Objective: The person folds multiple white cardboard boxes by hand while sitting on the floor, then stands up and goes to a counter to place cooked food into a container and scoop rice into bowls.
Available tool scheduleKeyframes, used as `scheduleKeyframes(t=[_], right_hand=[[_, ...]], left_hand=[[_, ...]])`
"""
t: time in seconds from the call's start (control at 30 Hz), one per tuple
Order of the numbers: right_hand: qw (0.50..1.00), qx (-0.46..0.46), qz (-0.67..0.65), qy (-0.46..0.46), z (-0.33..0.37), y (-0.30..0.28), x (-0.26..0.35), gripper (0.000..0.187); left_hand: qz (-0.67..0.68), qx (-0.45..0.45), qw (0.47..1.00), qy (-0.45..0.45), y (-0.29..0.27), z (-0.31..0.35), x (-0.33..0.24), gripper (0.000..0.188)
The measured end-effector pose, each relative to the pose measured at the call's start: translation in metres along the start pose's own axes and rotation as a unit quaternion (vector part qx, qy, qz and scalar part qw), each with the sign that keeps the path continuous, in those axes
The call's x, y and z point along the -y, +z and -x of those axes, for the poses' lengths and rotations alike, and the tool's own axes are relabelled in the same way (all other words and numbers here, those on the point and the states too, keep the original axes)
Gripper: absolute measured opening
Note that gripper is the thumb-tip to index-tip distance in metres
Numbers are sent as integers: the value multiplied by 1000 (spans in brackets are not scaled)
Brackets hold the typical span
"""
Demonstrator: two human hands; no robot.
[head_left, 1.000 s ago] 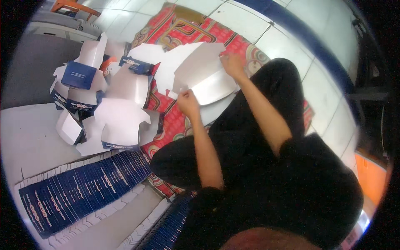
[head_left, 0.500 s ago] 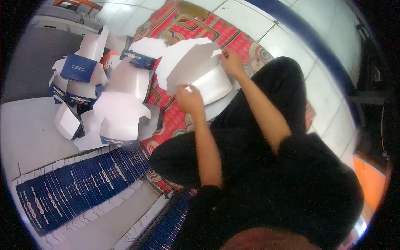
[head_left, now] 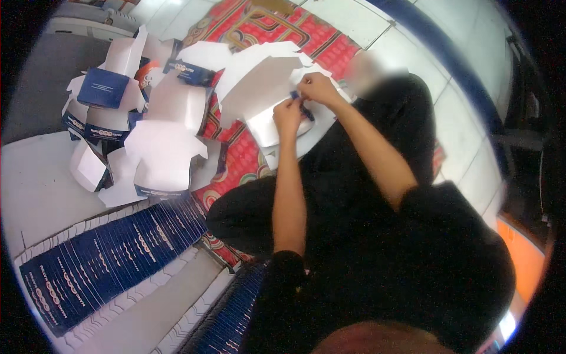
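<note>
A partly folded cardboard food box (head_left: pixel 262 88), white inside and dark blue outside, lies in front of my crossed legs. Its near side panel is bent up, and a bit of the blue outer face shows between my hands. My left hand (head_left: pixel 287 118) pinches the edge of this panel. Close beside it, my right hand (head_left: pixel 320 88) has its fingers closed on the box's right corner. My fingertips hide the exact fold they grip. Under and behind the box lie more white flat pieces, partly covered.
Several folded open boxes (head_left: pixel 168 159) are piled at left. A long row of flat blue box blanks (head_left: pixel 112 259) lies at lower left, with another stack (head_left: pixel 230 312) beside my lap. The red patterned mat (head_left: pixel 242 153) lies beneath; white tiles (head_left: pixel 407 53) extend at right.
My left hand has moved right and up, and my right hand slightly left and down, so they are now close together. The near panel's blue outer face has come into sight between them.
</note>
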State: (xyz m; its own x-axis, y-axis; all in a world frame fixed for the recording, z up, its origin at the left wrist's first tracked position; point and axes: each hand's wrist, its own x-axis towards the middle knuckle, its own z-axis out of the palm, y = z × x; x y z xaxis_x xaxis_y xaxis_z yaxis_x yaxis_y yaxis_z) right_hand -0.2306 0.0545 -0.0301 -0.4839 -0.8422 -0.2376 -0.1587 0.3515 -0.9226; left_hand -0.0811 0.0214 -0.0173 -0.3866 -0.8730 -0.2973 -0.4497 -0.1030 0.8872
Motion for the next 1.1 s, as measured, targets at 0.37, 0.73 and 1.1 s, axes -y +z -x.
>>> scheduleKeyframes(t=[0.37,0.73,1.1], right_hand=[[958,3,242,-152,12,6,-4,26],[998,4,-58,-2,-1,25,9,49],[956,17,-263,-126,-13,-19,103,74]], left_hand=[[185,11,980,-69,10,-5,12,21],[256,-42,966,-5,-19,-2,-14,29],[94,-384,916,75,-67,-11,-7,29]])
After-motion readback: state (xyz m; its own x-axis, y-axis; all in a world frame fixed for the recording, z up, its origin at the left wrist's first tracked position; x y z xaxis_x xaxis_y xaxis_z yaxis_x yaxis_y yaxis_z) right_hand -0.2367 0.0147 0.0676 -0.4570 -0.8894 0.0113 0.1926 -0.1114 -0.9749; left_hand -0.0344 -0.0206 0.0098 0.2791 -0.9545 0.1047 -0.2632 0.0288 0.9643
